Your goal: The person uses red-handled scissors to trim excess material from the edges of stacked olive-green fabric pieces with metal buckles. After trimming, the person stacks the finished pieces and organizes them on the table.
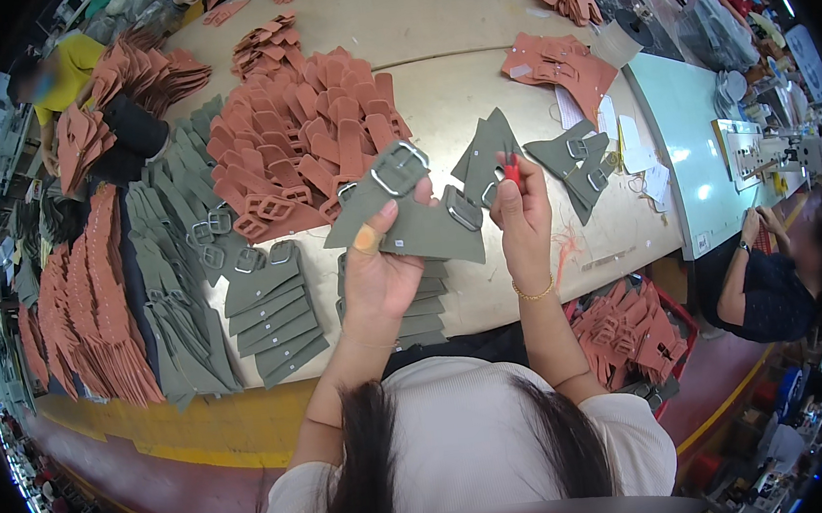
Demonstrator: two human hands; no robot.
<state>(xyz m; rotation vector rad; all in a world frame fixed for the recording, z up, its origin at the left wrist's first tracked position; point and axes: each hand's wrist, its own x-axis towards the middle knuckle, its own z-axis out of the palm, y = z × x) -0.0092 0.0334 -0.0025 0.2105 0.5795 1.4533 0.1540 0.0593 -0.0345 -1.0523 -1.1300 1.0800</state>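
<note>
- The person's left hand [383,276] is gripping a grey-green, flat, leather-like piece with two silver-framed buckles [420,228], its thumb pressing on the upper face and its grip closed along the near edge.
- That piece is hanging over the near part of the broad beige table [435,88], in front of the person's chest, buckles facing up.
- The right hand [524,227] is holding a small red-handled tool with a slim dark tip [512,167], its grip closed and the tip pointing away from the body; it is hovering just beside the right-hand buckle, though from here I can't tell whether it is touching the piece.
- A thin gold-coloured bracelet [533,293] is circling the right wrist.
- To the left of the left hand, a fanned stack of grey-green buckled pieces [275,317] is lying by the table's near edge.
- Beyond it, a big heap of terracotta strapped pieces [306,119] is covering the table's middle.
- More loose grey-green buckled pieces [574,166] are resting to the right of the right hand.
- Below them, a red crate [694,337] is holding terracotta pieces.
- Over on the right, a co-worker in a dark top [771,289] is sitting near a pale sewing machine [754,156].
</note>
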